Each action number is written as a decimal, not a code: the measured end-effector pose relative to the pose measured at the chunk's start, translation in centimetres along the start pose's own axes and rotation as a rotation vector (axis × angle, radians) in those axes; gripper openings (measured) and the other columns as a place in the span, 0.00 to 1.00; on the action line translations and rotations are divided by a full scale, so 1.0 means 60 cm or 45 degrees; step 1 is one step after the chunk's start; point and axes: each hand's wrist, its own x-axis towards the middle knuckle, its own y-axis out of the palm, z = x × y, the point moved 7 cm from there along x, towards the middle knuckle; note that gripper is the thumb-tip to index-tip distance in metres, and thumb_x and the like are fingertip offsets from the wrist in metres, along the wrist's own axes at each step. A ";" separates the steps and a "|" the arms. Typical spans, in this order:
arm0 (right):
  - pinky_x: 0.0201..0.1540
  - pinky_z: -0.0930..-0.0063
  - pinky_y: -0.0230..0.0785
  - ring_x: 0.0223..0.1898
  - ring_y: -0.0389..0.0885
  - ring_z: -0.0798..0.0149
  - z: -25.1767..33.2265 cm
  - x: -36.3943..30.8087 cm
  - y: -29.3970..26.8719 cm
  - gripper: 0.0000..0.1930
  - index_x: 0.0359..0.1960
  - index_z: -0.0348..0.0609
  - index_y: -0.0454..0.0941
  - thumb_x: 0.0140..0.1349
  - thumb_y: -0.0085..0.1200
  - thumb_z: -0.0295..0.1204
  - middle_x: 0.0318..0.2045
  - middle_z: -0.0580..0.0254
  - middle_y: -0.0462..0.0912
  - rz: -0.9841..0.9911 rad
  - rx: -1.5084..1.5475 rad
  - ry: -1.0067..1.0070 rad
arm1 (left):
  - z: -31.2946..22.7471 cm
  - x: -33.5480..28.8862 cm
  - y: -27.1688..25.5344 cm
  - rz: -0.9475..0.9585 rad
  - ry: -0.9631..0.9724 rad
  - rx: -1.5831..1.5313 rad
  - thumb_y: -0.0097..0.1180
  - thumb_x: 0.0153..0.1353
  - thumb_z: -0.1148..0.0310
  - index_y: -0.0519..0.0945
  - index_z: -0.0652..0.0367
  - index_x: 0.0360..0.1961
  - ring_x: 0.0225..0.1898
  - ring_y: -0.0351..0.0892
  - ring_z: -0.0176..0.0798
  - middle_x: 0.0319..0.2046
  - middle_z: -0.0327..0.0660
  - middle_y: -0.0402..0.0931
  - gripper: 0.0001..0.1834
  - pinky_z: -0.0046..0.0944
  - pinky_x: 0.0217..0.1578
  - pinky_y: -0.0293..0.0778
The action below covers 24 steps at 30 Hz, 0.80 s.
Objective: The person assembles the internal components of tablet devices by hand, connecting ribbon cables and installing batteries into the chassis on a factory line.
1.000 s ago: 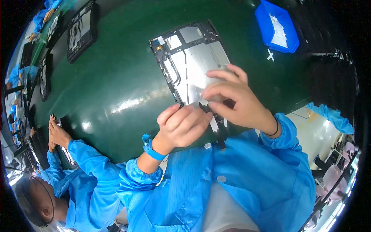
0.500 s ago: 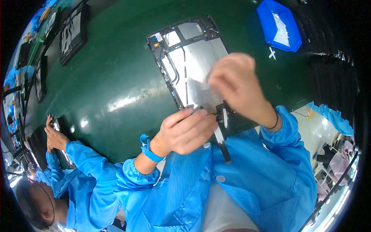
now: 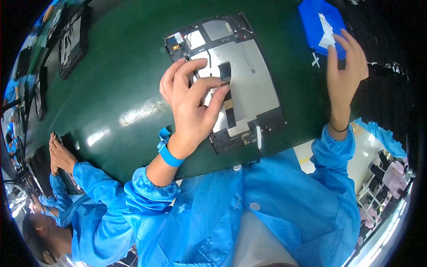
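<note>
An opened tablet-like device (image 3: 251,89), with a silvery metal back and black edge parts, lies on the table in front of me. Over its left half, my left hand (image 3: 191,100) pinches a black flat ribbon cable (image 3: 229,113) between thumb and index finger; the cable runs along the metal back. A narrow white strip (image 3: 259,137) stands out at the device's near edge. My right hand (image 3: 349,66) is at the far right beside a blue bin (image 3: 311,26), its thumb and fingers apart and holding nothing. White paper-like pieces (image 3: 327,33) lie in that bin.
The table top (image 3: 120,66) is dark green. A small white cross-shaped piece (image 3: 315,60) lies by the bin. More opened devices (image 3: 73,42) rest at the far left. To my left, a co-worker's hands (image 3: 62,153) rest over another device.
My left hand has moved up over the device, and the ribbon cable that hung off its near edge now lies across the metal back. My right hand has gone right, to the bin.
</note>
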 end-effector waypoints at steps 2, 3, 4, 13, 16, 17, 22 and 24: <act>0.51 0.63 0.67 0.50 0.80 0.55 0.068 -0.002 0.000 0.14 0.42 0.49 0.82 0.52 0.61 0.25 0.49 0.58 0.82 0.207 0.438 -0.182 | 0.003 0.002 0.005 0.020 -0.019 -0.025 0.70 0.47 0.68 0.84 0.49 0.28 0.62 0.60 0.54 0.53 0.39 0.73 0.07 0.52 0.61 0.51; 0.56 0.59 0.62 0.56 0.76 0.54 0.110 -0.019 0.006 0.17 0.45 0.50 0.81 0.51 0.61 0.26 0.52 0.60 0.81 0.430 0.511 -0.174 | 0.006 0.001 0.005 0.025 -0.042 -0.029 0.70 0.47 0.67 0.84 0.49 0.29 0.63 0.58 0.56 0.56 0.40 0.72 0.07 0.52 0.61 0.51; 0.60 0.55 0.56 0.60 0.72 0.55 0.152 -0.036 0.010 0.20 0.48 0.50 0.79 0.50 0.62 0.28 0.54 0.64 0.79 0.682 0.627 -0.302 | 0.006 0.001 0.006 0.030 -0.042 -0.037 0.70 0.47 0.67 0.84 0.49 0.29 0.63 0.58 0.56 0.56 0.40 0.72 0.07 0.52 0.61 0.51; 0.63 0.50 0.52 0.68 0.65 0.51 0.259 -0.094 -0.003 0.18 0.45 0.52 0.78 0.67 0.45 0.49 0.57 0.69 0.79 1.055 1.194 -0.654 | 0.015 0.000 0.007 0.084 -0.091 -0.041 0.69 0.49 0.66 0.84 0.49 0.30 0.64 0.57 0.57 0.58 0.42 0.70 0.07 0.53 0.61 0.52; 0.64 0.48 0.53 0.68 0.64 0.52 0.258 -0.086 0.008 0.19 0.48 0.51 0.78 0.63 0.49 0.48 0.57 0.70 0.79 1.080 1.163 -0.622 | 0.015 -0.001 0.007 0.093 -0.085 -0.038 0.69 0.50 0.67 0.84 0.50 0.32 0.65 0.56 0.58 0.59 0.43 0.69 0.08 0.53 0.62 0.51; 0.64 0.47 0.54 0.68 0.64 0.53 0.255 -0.078 0.016 0.20 0.50 0.50 0.78 0.60 0.54 0.46 0.56 0.69 0.78 1.073 1.098 -0.609 | 0.016 -0.001 0.009 0.106 -0.091 -0.026 0.67 0.51 0.67 0.82 0.51 0.37 0.66 0.54 0.59 0.60 0.44 0.68 0.11 0.54 0.63 0.50; 0.67 0.43 0.44 0.71 0.59 0.49 0.252 -0.053 0.040 0.19 0.46 0.52 0.78 0.68 0.41 0.49 0.57 0.75 0.79 1.033 1.025 -0.612 | 0.016 0.002 0.007 0.104 -0.135 -0.008 0.62 0.56 0.70 0.75 0.56 0.52 0.68 0.50 0.63 0.63 0.50 0.61 0.21 0.56 0.66 0.46; 0.68 0.43 0.41 0.71 0.58 0.49 0.260 -0.070 0.018 0.21 0.47 0.51 0.78 0.69 0.38 0.49 0.56 0.73 0.80 1.147 1.111 -0.721 | 0.020 0.002 0.010 0.095 -0.148 -0.037 0.60 0.57 0.71 0.71 0.59 0.56 0.69 0.48 0.64 0.64 0.53 0.59 0.24 0.57 0.66 0.45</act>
